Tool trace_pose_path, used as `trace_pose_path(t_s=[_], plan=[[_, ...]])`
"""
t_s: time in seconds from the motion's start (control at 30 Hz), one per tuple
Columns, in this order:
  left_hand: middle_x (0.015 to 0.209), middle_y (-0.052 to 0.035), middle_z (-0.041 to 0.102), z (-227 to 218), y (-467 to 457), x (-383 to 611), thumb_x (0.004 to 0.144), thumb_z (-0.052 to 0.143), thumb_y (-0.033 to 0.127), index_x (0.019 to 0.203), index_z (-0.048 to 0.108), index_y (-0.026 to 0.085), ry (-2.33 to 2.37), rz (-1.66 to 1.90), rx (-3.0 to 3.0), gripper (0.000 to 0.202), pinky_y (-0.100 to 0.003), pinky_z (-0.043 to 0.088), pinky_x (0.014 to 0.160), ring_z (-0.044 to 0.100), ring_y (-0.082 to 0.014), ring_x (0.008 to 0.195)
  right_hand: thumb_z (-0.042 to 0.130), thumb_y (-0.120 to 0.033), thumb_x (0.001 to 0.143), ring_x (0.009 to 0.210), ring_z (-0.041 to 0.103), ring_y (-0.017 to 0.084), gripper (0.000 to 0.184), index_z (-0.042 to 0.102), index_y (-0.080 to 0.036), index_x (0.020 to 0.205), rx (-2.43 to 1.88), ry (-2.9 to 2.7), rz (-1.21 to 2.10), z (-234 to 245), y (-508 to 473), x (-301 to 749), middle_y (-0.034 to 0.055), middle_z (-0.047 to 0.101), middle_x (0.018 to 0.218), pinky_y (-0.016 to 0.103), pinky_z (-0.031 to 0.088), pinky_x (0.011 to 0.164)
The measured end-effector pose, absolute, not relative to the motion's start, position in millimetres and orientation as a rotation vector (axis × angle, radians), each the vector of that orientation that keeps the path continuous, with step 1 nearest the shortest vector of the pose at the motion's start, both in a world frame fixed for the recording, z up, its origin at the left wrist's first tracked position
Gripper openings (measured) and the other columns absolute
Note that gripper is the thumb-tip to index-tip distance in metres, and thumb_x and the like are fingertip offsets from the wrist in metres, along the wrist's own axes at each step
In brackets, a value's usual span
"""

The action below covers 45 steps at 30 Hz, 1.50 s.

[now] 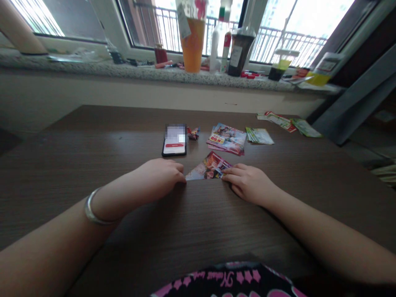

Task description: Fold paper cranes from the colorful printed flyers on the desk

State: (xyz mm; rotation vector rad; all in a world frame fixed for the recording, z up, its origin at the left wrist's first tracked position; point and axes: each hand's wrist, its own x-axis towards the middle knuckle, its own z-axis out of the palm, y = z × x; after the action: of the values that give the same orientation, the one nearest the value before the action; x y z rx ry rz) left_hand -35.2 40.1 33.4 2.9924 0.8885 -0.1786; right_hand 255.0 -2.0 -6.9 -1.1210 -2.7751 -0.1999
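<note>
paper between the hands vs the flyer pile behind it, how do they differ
The paper shows a triangular outline; the pile looks four-sided.
The left hand and right hand are on the paper; neither touches the pile.
The paper covers less of the table than the pile does.
Both carry colourful print.

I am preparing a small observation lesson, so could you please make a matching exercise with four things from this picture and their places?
Things:
1. phone
2. triangular-looking printed sheet
3. bangle
4. cup of orange drink

Places:
A. around the left arm
B. on the windowsill
C. on the table, beyond the left hand
D. between the left hand and the right hand

Right pairs: 1-C, 2-D, 3-A, 4-B.
</note>
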Motion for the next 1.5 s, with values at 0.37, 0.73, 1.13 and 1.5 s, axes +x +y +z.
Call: trace_pose_path(t_s=[0.37, 0.73, 1.13, 1.5], plan=[[0.082, -0.0027, 0.069, 41.9, 41.0, -39.4, 0.077, 0.052, 0.007, 0.075, 0.074, 0.022, 0.962, -0.313, 2.936, 0.027, -0.022, 0.051, 0.069, 0.065, -0.0145, 0.073, 0.051, -0.017, 0.087, 0.1, 0.058, 0.022, 0.025, 0.068, -0.019, 0.106, -1.122, -2.781, -0.193, -7.5, -1.2, 257.8, 0.007, 0.067, 0.116, 0.035, 0.05, 0.084], [0.077, -0.0057, 0.066, 26.6, 44.1, -26.0, 0.086, 0.051, 0.022, 0.082, 0.065, 0.016, 1.076, -0.056, 3.142, 0.016, -0.029, 0.05, 0.066, 0.062, -0.018, 0.068, 0.051, -0.014, 0.085, 0.108, 0.06, 0.022, 0.027, 0.066, -0.018, 0.107, -1.054, -2.725, -0.147, -12.3, 1.8, 259.9, 0.0047, 0.066, 0.122, 0.038, 0.049, 0.094], [0.146, -0.0075, 0.043, -7.9, 43.3, -22.4, 0.092, 0.052, 0.041, 0.138, 0.045, 0.022, 0.755, 0.271, 3.095, 0.05, -0.042, 0.036, 0.109, 0.041, -0.0267, 0.132, 0.051, -0.017, 0.084, 0.115, 0.059, 0.019, 0.019, 0.066, -0.022, 0.096, -0.944, -2.648, 0.047, -11.7, 7.9, 262.8, 0.0006, 0.068, 0.118, 0.04, 0.043, 0.104], [0.133, -0.0101, 0.054, 0.0, 32.2, -14.7, 0.087, 0.06, 0.033, 0.128, 0.053, 0.021, 0.768, 0.255, 2.959, 0.044, -0.042, 0.041, 0.105, 0.048, -0.0266, 0.125, 0.05, -0.028, 0.09, 0.105, 0.061, 0.026, 0.027, 0.068, -0.017, 0.106, -1.402, -2.511, -0.242, -10.3, 8.9, 257.7, 0.0085, 0.068, 0.116, 0.041, 0.05, 0.09]])
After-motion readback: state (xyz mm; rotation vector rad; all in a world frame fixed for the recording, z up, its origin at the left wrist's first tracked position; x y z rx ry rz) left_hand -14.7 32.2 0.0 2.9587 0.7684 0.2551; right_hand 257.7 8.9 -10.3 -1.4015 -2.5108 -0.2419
